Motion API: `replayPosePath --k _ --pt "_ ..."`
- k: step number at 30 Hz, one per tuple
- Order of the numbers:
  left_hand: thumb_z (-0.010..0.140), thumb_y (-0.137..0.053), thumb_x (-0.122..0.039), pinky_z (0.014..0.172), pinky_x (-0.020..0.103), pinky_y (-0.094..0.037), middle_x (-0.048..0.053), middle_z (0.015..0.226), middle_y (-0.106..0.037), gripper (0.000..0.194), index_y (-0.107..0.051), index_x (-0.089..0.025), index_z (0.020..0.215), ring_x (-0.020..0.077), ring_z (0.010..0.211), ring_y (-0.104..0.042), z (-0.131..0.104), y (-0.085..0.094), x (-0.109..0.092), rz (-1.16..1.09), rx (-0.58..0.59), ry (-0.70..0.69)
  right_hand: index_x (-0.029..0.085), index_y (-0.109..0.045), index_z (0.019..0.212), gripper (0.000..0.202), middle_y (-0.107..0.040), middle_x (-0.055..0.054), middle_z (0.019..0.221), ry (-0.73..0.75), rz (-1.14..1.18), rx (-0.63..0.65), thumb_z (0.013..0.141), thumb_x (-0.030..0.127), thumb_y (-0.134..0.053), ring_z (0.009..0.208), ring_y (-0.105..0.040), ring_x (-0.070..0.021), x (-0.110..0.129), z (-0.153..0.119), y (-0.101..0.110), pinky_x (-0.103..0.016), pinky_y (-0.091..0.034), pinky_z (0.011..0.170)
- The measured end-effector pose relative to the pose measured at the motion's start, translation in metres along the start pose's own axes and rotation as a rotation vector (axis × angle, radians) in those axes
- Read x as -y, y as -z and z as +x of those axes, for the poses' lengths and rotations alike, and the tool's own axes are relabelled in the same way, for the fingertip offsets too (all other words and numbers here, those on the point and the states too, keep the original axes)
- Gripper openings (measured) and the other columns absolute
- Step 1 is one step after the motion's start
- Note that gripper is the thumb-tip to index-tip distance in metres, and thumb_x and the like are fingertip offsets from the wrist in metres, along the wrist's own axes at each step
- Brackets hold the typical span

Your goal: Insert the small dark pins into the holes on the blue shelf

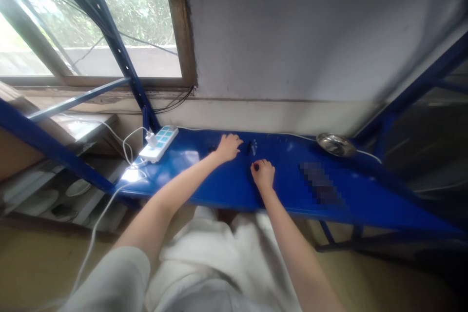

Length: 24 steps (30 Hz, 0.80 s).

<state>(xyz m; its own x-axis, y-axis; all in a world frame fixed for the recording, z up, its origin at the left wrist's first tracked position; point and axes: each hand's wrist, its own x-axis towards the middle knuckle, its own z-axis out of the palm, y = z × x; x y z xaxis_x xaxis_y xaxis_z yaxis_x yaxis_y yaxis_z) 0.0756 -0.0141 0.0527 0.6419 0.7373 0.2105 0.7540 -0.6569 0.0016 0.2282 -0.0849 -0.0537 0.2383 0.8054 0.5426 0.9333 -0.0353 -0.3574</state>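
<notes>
Over the blue tabletop (226,183), my left hand (228,147) reaches forward with its fingers apart and nothing seen in them. Small dark pieces (211,148) lie just left of it, partly hidden by the wrist. My right hand (264,174) is closed, nearer to me, with a small dark round piece (256,167) between thumb and fingers; its kind is too small to tell. Ahead, between the hands, lie a short black stick-like piece (249,148) and a few small clear pieces (255,146).
A white power strip (159,144) with a plugged-in charger (151,138) sits at the left end. At the back right is a shiny metal bowl (335,144). A blurred-out dark rectangle (321,184) lies on the right. Blue metal posts (109,29) frame both sides.
</notes>
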Motion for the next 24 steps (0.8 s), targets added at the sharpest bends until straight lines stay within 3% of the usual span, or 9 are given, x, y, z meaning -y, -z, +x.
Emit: replayPosePath --k 3,10,14,19,24 --pt "0.084 -0.042 -0.018 0.086 0.035 -0.030 0.010 0.121 -0.051 0.045 -0.041 -0.019 0.129 0.0225 0.107 -0.044 -0.002 -0.015 -0.019 -0.017 0.011 -0.054 0.015 -0.060 0.073 0.019 -0.060 -0.007 0.079 -0.009 -0.010 0.011 0.081 0.024 -0.044 0.075 -0.046 -0.0183 0.001 0.000 0.001 -0.028 -0.024 0.064" --pt "0.083 -0.033 -0.010 0.088 0.036 -0.030 0.013 0.122 -0.051 0.057 -0.023 -0.017 0.139 0.0235 0.108 -0.045 -0.003 -0.056 -0.039 -0.058 0.038 0.058 0.016 -0.060 0.073 0.019 -0.060 -0.008 0.080 -0.008 -0.005 0.023 0.081 0.023 -0.044 0.075 -0.046 -0.0189 0.001 0.001 0.002 -0.029 -0.024 0.064" --pt "0.084 -0.033 -0.011 0.086 0.036 -0.033 0.012 0.120 -0.052 0.050 -0.034 -0.016 0.134 0.0238 0.106 -0.047 0.001 -0.064 -0.041 -0.093 0.020 0.138 0.016 -0.061 0.074 0.019 -0.060 -0.008 0.081 -0.009 0.013 0.029 0.081 0.023 -0.044 0.076 -0.046 -0.0190 0.000 0.001 0.002 -0.029 -0.025 0.065" --pt "0.085 -0.040 -0.017 0.084 0.035 -0.036 0.011 0.106 -0.059 0.029 -0.056 -0.016 0.109 0.0228 0.098 -0.052 0.008 -0.063 -0.037 -0.199 -0.083 0.195 0.016 -0.062 0.077 0.020 -0.061 -0.008 0.083 -0.039 0.026 0.042 0.081 0.024 -0.045 0.078 -0.047 -0.0193 0.001 0.002 0.003 -0.029 -0.026 0.065" --pt "0.085 -0.043 -0.018 0.079 0.031 -0.041 0.008 0.094 -0.063 0.019 -0.061 -0.017 0.093 0.0195 0.088 -0.056 0.008 -0.064 -0.032 -0.393 -0.123 0.271 0.015 -0.064 0.085 0.022 -0.062 -0.009 0.088 -0.128 0.142 0.018 0.080 0.026 -0.045 0.082 -0.049 -0.0204 -0.003 0.008 0.001 -0.029 -0.030 0.067"
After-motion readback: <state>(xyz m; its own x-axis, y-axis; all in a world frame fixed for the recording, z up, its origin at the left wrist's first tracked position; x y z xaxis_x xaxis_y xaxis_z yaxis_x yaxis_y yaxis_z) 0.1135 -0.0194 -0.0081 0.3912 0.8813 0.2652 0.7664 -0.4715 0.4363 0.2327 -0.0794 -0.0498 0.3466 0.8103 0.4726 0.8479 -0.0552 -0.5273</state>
